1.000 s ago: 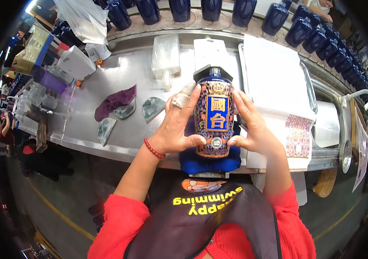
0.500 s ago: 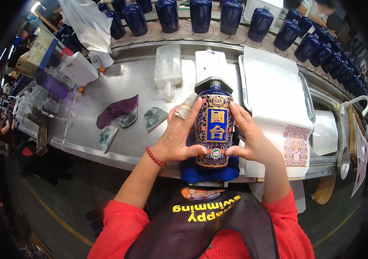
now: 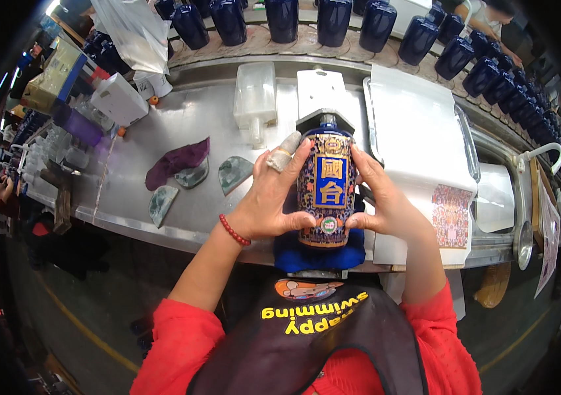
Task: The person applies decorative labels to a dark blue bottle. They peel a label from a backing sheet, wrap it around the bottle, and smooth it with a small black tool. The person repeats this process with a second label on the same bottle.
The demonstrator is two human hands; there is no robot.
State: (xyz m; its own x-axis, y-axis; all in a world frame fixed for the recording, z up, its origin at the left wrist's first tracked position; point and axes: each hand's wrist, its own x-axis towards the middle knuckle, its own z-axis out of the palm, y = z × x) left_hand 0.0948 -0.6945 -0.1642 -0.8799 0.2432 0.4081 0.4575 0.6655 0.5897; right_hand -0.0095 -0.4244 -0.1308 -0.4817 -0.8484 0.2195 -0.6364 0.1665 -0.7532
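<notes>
A dark blue bottle (image 3: pixel 326 227) with an ornate gold-and-blue patterned label lies on its back in front of me, its neck pointing away. My left hand (image 3: pixel 261 197) grips its left side, thumb pressing low on the front; a pale cloth wrap (image 3: pixel 279 160) covers one finger. From the right, my right hand (image 3: pixel 386 197) holds the opposite side, with fingers near the shoulder and thumb near the base. Under the bottle's lower end is a blue cloth pad (image 3: pixel 287 259). A whitish stand (image 3: pixel 320 90) is just beyond the neck.
Green stone-like scrapers (image 3: pixel 235 174) and a purple cloth (image 3: pixel 178 162) lie left on the metal table (image 3: pixel 135 217). A clear bottle-shaped container (image 3: pixel 255 95) is behind them. White sheets with a patterned decal (image 3: pixel 452 217) sit right. Blue bottles (image 3: pixel 282 20) line a conveyor; another person (image 3: pixel 491 20) is far right.
The row of blue bottles on the conveyor has shifted to the right. My hands keep the same grip on the labelled bottle, which appears slightly higher in view.
</notes>
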